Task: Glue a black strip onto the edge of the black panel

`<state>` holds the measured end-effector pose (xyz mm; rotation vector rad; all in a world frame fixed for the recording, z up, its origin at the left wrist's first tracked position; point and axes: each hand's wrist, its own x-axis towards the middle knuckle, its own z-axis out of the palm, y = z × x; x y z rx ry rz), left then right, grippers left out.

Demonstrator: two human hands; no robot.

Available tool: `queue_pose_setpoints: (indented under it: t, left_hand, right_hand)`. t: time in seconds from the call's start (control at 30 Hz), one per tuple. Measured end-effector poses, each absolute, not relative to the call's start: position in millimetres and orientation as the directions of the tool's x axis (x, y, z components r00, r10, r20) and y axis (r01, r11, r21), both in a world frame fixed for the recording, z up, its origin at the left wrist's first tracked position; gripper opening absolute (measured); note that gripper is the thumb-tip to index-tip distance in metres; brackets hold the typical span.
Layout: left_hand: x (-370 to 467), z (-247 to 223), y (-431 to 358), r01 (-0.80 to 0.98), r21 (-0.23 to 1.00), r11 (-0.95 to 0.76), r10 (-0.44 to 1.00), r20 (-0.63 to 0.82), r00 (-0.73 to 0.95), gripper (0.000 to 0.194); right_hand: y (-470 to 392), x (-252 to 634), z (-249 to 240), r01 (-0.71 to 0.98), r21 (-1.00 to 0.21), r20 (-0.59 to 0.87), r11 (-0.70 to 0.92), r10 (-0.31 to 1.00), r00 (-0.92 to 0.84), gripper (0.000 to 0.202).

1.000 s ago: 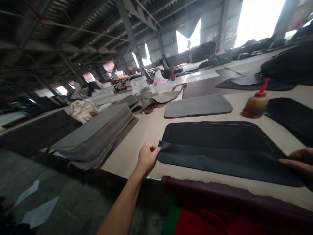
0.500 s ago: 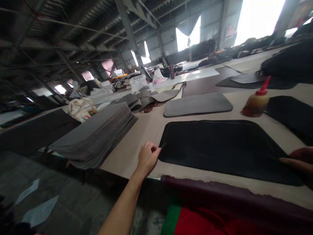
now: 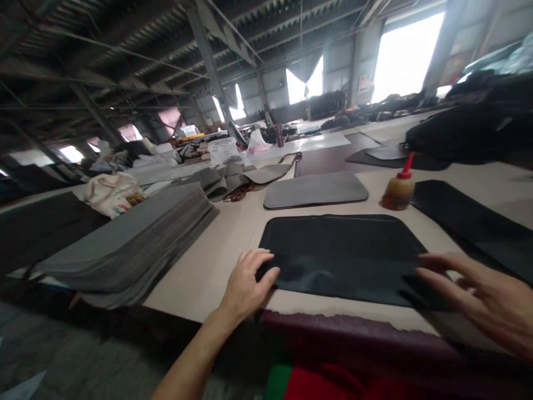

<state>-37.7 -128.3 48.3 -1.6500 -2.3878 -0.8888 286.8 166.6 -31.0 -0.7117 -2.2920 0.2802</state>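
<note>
A flat black panel with rounded corners (image 3: 333, 250), leather-like, lies on the pale work table (image 3: 195, 266) before me. At its left edge is my left hand (image 3: 247, 283), fingers and thumb apart on either side of the corner, with nothing gripped. My right hand (image 3: 487, 297) hovers by the panel's right end, thumb and fingers spread; whether a fingertip touches the panel I cannot tell. Just behind lies a grey panel of similar shape (image 3: 316, 190). A squeeze bottle with a red nozzle (image 3: 398, 191) stands beyond the black panel's right side, part filled with brownish liquid.
To the left, a thick stack of grey sheets (image 3: 137, 233) reaches the table edge, beside a cream cloth bag (image 3: 110, 194). Another black panel (image 3: 470, 219) lies at right. Dark red material (image 3: 333, 328) hangs along the near edge. A dark heap (image 3: 470, 133) sits at back right.
Both hands have loosened from the pinching pose at the panel's ends, and their fingers have spread. The view has turned a little to the right.
</note>
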Motion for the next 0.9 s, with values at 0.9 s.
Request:
queue_pose_setpoints:
  t: [0.9]
  left_hand:
    - [-88.1,6.2,-157.4,0.931,0.133,0.340,0.890,0.276,-0.364,0.054]
  right_hand:
    - [108.7,314.2,-43.5,0.630,0.097,0.484,0.770,0.517,-0.706,0.064]
